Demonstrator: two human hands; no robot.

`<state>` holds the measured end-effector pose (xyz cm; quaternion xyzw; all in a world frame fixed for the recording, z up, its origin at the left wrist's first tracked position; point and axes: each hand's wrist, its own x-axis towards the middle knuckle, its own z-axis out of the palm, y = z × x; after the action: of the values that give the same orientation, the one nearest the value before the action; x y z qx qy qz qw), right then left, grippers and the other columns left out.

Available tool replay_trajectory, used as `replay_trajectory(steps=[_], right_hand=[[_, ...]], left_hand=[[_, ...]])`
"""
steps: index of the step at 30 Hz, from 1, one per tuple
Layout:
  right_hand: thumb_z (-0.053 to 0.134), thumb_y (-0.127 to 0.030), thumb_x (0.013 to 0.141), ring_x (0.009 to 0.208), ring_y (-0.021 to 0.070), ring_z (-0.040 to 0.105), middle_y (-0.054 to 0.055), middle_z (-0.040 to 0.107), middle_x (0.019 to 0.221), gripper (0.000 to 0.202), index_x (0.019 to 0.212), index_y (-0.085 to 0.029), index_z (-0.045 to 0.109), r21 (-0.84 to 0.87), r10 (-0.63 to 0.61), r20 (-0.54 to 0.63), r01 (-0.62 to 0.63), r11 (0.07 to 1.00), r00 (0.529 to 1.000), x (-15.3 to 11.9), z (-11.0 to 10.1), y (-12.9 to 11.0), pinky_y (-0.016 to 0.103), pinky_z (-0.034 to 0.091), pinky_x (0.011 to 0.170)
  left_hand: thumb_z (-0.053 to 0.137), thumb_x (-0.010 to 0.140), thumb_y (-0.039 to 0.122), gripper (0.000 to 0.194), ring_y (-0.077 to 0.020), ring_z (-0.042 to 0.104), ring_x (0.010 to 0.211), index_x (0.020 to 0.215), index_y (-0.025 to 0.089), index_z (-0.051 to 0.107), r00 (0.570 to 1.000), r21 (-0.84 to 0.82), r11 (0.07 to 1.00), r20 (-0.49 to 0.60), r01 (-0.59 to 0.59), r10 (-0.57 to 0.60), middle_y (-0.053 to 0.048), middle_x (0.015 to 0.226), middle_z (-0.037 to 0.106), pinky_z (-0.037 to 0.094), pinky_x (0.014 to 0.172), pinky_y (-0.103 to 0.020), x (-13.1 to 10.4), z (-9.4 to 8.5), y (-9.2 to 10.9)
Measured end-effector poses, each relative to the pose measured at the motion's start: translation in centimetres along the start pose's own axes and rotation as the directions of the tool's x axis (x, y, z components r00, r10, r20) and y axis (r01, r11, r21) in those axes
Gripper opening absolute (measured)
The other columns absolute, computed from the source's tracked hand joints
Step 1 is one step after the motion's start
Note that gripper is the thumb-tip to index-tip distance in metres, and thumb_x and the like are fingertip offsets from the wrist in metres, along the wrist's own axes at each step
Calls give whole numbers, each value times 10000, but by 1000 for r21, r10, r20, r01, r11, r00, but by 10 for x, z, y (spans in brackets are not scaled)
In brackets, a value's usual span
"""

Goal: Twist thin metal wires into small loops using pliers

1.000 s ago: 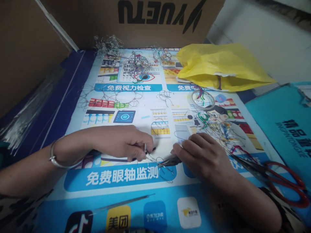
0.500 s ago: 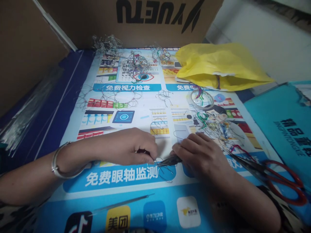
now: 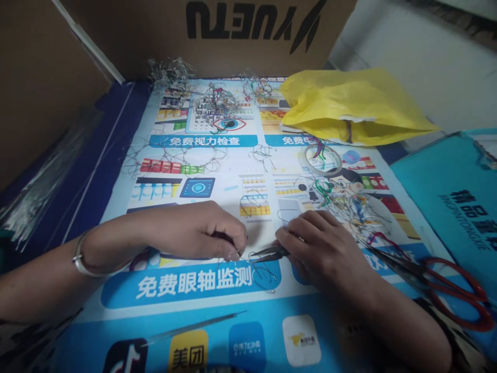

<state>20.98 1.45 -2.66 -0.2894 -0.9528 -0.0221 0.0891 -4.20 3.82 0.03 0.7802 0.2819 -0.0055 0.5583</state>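
Note:
My left hand (image 3: 205,230) is closed in a pinch, with a thin wire just showing at its fingertips. Facing it, my right hand (image 3: 318,243) is wrapped round a pair of dark pliers (image 3: 271,253). The plier jaws point left, slightly parted, a small gap away from the left fingertips. Below the jaws, a loop of thin wire (image 3: 265,277) rests on the printed sheet (image 3: 264,235); whether it joins the pinched wire is unclear. The plier handles are hidden in my right palm.
Red-handled scissors (image 3: 454,290) lie at right, beside tangled wires (image 3: 361,212). Further back are a tape roll (image 3: 322,158), a yellow bag (image 3: 353,103) and wire heaps (image 3: 217,101). Straight wires (image 3: 50,176) lie left. A turquoise box (image 3: 450,186) and cardboard (image 3: 248,46) border the space.
My left hand has drawn slightly left, away from the pliers. The jaws, closed near its fingertips before, are now a little parted and slightly higher. My right hand has barely moved.

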Motion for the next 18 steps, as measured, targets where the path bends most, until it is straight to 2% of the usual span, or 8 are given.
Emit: replay_trajectory(steps=[2,5,7,10,13,18], right_hand=[[466,-159,840,760,201,455,59,580,780,173,914,-174,622,-66,6,-38,-9,998,999,-1,-3,0,347,330,696],[471,-134,827,754,204,459,64,584,768,184,909,-176,629,-123,66,-77,-75,989,995,-2,-7,0,348,330,691],[484,-136,817,733,195,464,59,580,740,165,869,-176,635,-59,129,-88,-135,989,988,-2,-7,0,334,337,675],[509,-162,797,720,182,477,50,576,735,134,833,-179,636,142,217,-95,-202,969,972,-1,-2,-2,306,350,644],[510,-152,784,726,180,481,45,573,731,134,819,-184,636,241,262,-62,-241,940,963,1,2,-4,297,355,650],[520,-144,776,726,176,474,42,569,720,119,792,-177,633,267,278,-38,-258,929,960,2,7,-7,292,346,675]], left_hand=[[517,843,188,106,-105,560,722,849,141,612,996,-94,994,-63,-63,58,-17,794,613,413,660,-179,3,2,-3],[550,825,190,91,-118,562,752,828,135,622,971,-194,972,-221,-132,88,-29,806,600,435,706,-223,8,7,-9],[560,827,223,109,-126,558,776,843,141,629,948,-256,948,-298,-190,110,-34,824,593,443,728,-250,11,10,-12],[582,818,250,117,-124,545,786,815,149,643,913,-297,922,-390,-250,122,-28,812,571,443,739,-259,14,15,-15],[605,803,237,98,-112,538,775,802,157,662,892,-309,913,-439,-264,109,-24,820,557,438,715,-238,17,19,-14],[607,797,188,74,-98,538,758,812,164,676,881,-331,894,-456,-303,129,-20,837,558,431,685,-217,20,24,-15]])
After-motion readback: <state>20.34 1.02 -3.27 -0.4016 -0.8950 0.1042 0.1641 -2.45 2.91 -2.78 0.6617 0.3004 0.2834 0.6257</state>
